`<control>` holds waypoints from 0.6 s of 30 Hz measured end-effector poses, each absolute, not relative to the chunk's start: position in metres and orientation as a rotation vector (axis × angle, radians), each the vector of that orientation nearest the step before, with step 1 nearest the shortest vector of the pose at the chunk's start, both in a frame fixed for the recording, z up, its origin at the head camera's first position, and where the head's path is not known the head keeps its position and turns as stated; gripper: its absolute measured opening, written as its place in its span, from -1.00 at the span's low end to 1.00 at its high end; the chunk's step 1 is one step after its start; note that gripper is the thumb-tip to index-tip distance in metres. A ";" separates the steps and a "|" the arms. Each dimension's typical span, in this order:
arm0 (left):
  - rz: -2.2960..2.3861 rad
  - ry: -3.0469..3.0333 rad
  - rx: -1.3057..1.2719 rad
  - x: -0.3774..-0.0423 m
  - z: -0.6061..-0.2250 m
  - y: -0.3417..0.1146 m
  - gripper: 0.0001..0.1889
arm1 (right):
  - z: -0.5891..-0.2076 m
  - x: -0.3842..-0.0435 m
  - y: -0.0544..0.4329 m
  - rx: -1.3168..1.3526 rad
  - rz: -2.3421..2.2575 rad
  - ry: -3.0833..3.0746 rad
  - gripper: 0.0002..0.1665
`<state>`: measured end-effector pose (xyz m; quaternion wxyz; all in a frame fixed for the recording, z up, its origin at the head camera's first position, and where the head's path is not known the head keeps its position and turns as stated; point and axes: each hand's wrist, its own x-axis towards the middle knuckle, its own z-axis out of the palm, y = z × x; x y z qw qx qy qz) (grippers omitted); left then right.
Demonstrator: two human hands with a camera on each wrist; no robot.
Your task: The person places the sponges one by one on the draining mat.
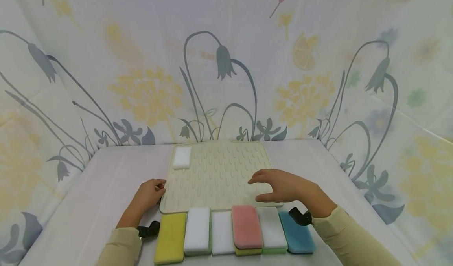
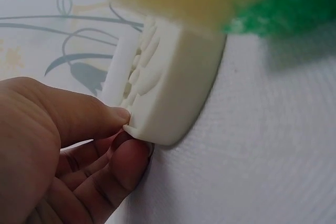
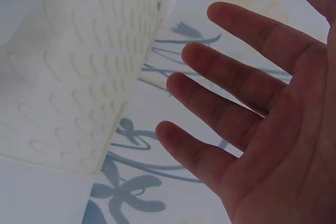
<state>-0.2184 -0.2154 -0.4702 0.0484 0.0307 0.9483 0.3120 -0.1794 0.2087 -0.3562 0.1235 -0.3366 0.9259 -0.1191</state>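
Note:
A cream draining mat [image 1: 219, 179] with raised oval bumps lies flat on the table. At its left edge my left hand [image 1: 150, 191] pinches the rim between thumb and fingers; the left wrist view shows the thumb [image 2: 105, 116] on top and fingers curled beneath. A white sponge [image 1: 182, 157] rests on the mat's far left corner. Over the mat's right side hovers my right hand [image 1: 281, 185], fingers spread and holding nothing. In the right wrist view its fingers [image 3: 231, 77] are extended, with the bumpy mat [image 3: 63, 87] behind.
Along the mat's near edge runs a row of sponges: yellow [image 1: 170, 237], white [image 1: 197, 228], another white [image 1: 222, 232], pink [image 1: 246, 226] stacked on a yellow one, pale grey [image 1: 271, 226] and blue [image 1: 296, 232]. A flower-print cloth [image 1: 226, 93] hangs behind the table.

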 end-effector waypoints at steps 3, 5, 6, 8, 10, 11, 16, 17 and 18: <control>0.958 2.887 0.095 -0.218 -0.470 -0.216 -0.58 | -0.359 -0.175 0.214 -0.959 -0.373 2.702 -0.43; 0.972 2.880 0.096 -0.217 -0.471 -0.216 -0.58 | -0.362 -0.172 0.219 -0.952 -0.379 2.709 -0.42; 0.975 2.880 0.097 -0.217 -0.472 -0.216 -0.59 | -0.364 -0.171 0.221 -0.947 -0.378 2.713 -0.42; 0.978 2.880 0.095 -0.217 -0.473 -0.215 -0.59 | -0.366 -0.168 0.225 -0.940 -0.388 2.716 -0.40; 0.983 2.878 0.090 -0.217 -0.473 -0.215 -0.59 | -0.369 -0.166 0.229 -0.948 -0.392 2.727 -0.40; 0.989 2.877 0.088 -0.217 -0.472 -0.215 -0.58 | -0.370 -0.165 0.231 -0.947 -0.400 2.730 -0.40; 0.998 2.880 0.089 -0.218 -0.471 -0.215 -0.58 | -0.374 -0.159 0.239 -0.890 -0.438 2.727 -0.40; 0.996 2.881 0.089 -0.218 -0.472 -0.216 -0.58 | -0.375 -0.157 0.240 -0.871 -0.443 2.724 -0.40; 0.993 2.882 0.090 -0.218 -0.472 -0.216 -0.58 | -0.377 -0.156 0.241 -0.858 -0.450 2.720 -0.40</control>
